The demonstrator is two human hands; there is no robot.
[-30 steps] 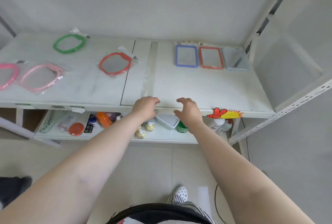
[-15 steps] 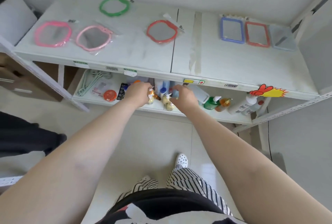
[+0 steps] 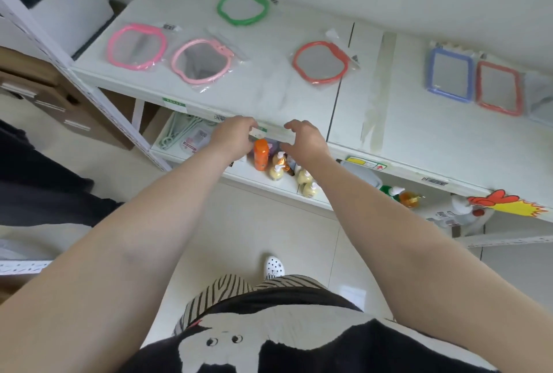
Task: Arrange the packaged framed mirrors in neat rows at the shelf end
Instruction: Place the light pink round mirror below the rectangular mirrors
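Seen from the head camera, the left hand [image 3: 235, 137] and right hand [image 3: 305, 140] (fingers loosely curled, nothing grasped) are held at the white shelf's front edge [image 3: 299, 130]. At one o'clock lies the bagged red-framed round mirror [image 3: 320, 63]; blue-framed rectangular mirror [image 3: 449, 75] at two.

Bare arms, black-and-white top [image 3: 269, 342], striped trousers [image 3: 221, 292], white perforated shoe [image 3: 274, 266].

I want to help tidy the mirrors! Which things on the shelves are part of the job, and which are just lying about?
Part of the job:
green mirror
bright pink mirror
pale pink mirror
red round mirror
blue mirror
red rectangular mirror

Just lying about, on the lower shelf:
orange bottle
yellow pump bottles
green hangers
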